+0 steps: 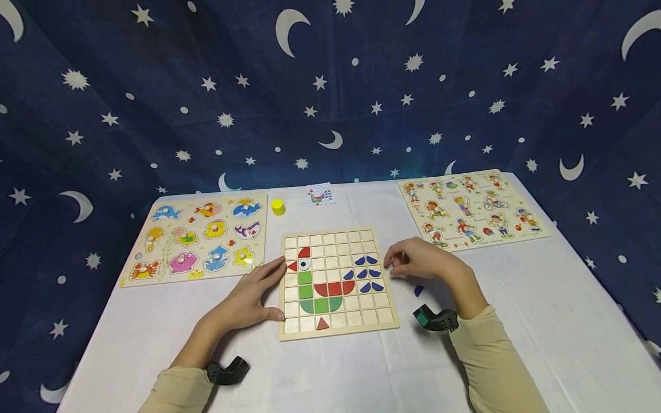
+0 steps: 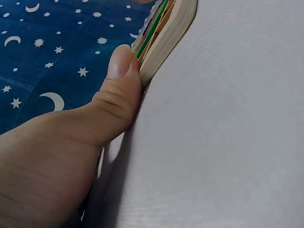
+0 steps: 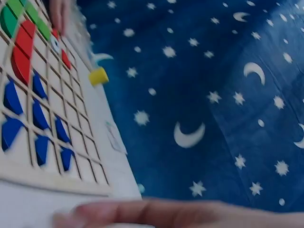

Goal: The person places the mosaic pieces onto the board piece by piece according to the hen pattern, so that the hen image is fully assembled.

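Observation:
A wooden grid board (image 1: 364, 327) lies in the middle of the table, with coloured pieces forming a bird. My left hand (image 1: 247, 299) rests along its left edge, thumb and fingers against the rim; the left wrist view shows the thumb (image 2: 121, 71) pressed on the frame. Just off the right edge hovers my right hand (image 1: 426, 261), fingers loosely bent, with no piece visible in them. Several blue pieces (image 1: 361, 273) sit in the right-hand cells. One loose blue piece (image 1: 419, 291) lies on the cloth below the right hand. A red triangle (image 1: 322, 323) occupies the bottom row.
At the left lies a sea-animal peg puzzle (image 1: 172, 223), at the right a puzzle with sports figures (image 1: 477, 212). Behind the board stand a yellow cylinder (image 1: 277, 207) and a small picture card (image 1: 321, 195). A starry dark blue curtain (image 1: 330, 86) hangs behind the white table.

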Available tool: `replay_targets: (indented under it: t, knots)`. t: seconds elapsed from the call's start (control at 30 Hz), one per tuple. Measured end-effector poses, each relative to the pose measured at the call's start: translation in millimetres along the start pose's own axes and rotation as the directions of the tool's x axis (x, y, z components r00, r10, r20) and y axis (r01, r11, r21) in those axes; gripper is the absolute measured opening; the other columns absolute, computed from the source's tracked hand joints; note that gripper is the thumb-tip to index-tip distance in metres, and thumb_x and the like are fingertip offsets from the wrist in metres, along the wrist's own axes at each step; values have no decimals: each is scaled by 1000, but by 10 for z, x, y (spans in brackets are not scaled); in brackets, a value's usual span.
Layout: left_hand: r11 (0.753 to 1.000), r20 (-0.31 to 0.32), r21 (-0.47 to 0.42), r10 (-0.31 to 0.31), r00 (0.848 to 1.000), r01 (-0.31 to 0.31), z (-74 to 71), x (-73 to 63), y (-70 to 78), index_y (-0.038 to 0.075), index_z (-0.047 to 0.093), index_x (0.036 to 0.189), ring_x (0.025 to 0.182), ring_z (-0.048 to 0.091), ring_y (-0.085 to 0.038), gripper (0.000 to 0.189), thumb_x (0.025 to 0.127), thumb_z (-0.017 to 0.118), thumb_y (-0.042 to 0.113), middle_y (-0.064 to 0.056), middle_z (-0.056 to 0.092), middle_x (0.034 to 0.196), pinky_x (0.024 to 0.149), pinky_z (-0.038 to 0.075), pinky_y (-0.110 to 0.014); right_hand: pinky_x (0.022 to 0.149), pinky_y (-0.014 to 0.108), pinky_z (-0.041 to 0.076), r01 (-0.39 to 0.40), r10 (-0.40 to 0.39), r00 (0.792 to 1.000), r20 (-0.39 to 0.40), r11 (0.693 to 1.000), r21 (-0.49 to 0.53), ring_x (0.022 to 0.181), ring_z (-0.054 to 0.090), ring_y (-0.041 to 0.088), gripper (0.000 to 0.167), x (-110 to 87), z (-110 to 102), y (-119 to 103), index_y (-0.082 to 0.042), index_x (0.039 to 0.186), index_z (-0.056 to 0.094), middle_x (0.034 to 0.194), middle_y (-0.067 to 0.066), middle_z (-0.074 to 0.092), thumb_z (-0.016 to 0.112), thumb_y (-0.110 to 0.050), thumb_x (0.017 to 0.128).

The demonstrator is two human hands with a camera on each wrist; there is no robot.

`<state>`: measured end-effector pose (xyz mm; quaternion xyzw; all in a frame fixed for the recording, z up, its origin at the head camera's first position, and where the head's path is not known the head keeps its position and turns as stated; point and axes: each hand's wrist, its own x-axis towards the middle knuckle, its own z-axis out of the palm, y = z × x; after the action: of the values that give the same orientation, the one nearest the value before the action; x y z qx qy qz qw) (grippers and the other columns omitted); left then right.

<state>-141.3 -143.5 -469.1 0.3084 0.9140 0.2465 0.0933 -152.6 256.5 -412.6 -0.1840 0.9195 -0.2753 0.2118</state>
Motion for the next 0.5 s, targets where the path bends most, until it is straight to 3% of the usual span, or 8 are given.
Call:
replay_targets:
  t: [0.13,0.27,0.5]
  knots:
    - [1000,5,3,-7,1000,7,-2,-7,3,15,30,150,145,22,-26,110,63,68,71,3,20,159,111,26,-55,62,26,39,-118,119,988,94,993,-21,65,48,12,21,-133,-100,74,-12,88,63,70,-2,52,80,-12,74]
    - [1000,0,4,-13,1000,13,-3,-10,4,15,30,150,145,22,-26,110,63,68,70,4,19,159,111,26,-55,63,26,37,-152,160,973,164,987,-60,67,45,12,30,-177,-106,101,-11,85,58,71,-2,48,83,-9,68]
    - [1000,6,5,-12,1000,12,3,-2,12,15,30,150,145,22,-26,110,63,68,71,4,19,159,111,26,-55,61,27,36,-162,169,981,99,984,-78,64,45,12,23,-147,-58,130,-12,78,59,67,-2,48,82,-14,72]
